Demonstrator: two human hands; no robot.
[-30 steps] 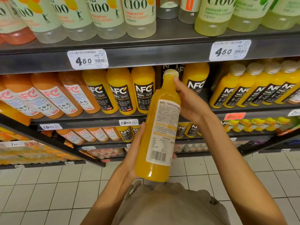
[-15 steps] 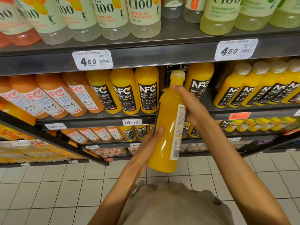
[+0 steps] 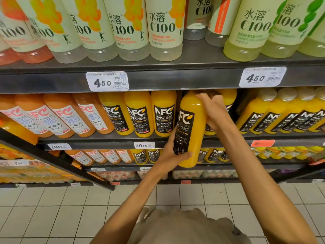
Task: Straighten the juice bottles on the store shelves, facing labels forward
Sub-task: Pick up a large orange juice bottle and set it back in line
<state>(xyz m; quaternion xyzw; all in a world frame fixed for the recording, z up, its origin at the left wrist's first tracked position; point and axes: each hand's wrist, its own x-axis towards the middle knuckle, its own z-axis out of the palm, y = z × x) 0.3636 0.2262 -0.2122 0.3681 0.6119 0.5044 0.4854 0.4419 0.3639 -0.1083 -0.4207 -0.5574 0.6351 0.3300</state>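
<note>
A: What is the setting?

B: A store aisle. Dark metal shelves (image 3: 175, 80) run across the view in tiers, and a pale tiled floor (image 3: 52, 208) lies below. White price tags (image 3: 107, 81) are clipped to the front lips.

A: What stands on the shelves?

B: The top tier carries C100 bottles (image 3: 164, 27) with pale labels. The tier under it holds a row of NFC orange juice bottles (image 3: 137, 113) with black labels facing out. To their left stand orange-pink bottles with white labels (image 3: 59, 117), and smaller NFC bottles (image 3: 274, 117) stand to the right.

A: Where is the bottle being handled?

B: The held bottle (image 3: 191, 127) is upright, off the shelf, in front of the middle tier's lip. It is just right of the black-label row, and its base hangs below that lip. Its black label faces mostly forward, turned a little left. Its cap is hidden under the upper shelf edge and the fingers.

A: And the hands?

B: The left hand (image 3: 173, 152) grips the lower body, thumb across the front near the base. The right hand (image 3: 213, 110) curls round the shoulder and neck from the right.

A: Is there room to move?

B: A dark gap shows behind the bottle, between the row and one more NFC bottle (image 3: 228, 99) at the right. The upper shelf's edge sits close over the bottle tops.
</note>
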